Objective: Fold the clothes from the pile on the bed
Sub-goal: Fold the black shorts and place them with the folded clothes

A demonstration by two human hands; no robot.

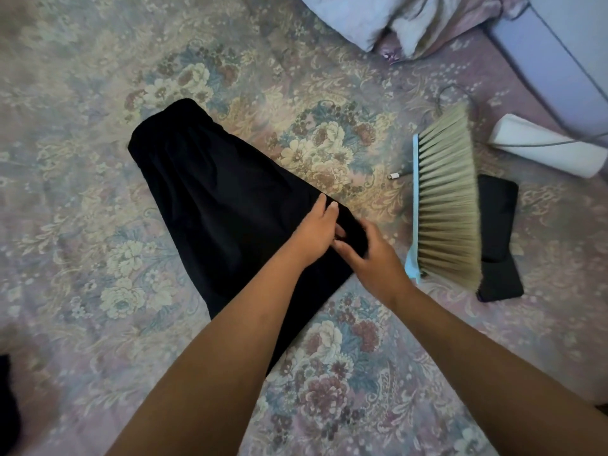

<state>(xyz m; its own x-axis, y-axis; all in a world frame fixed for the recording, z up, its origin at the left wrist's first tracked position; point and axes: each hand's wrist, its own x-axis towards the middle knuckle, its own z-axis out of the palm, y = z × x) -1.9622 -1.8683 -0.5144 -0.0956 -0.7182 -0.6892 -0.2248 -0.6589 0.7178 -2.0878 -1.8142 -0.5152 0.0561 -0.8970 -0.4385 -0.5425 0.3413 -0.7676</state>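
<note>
A long black garment lies flat and slanted on the floral bedspread, its gathered end toward the upper left. Both hands meet at its right edge, close together. My left hand lies on the cloth with its fingers curled at the edge fold. Just to the right, my right hand grips a bunched bit of that same edge. My forearms cover the garment's near end.
A blue-handled brush with beige bristles lies right of the hands, partly on a folded black cloth. Beyond are a white roll, a cable plug and crumpled bedding. More dark cloth shows at the bottom left.
</note>
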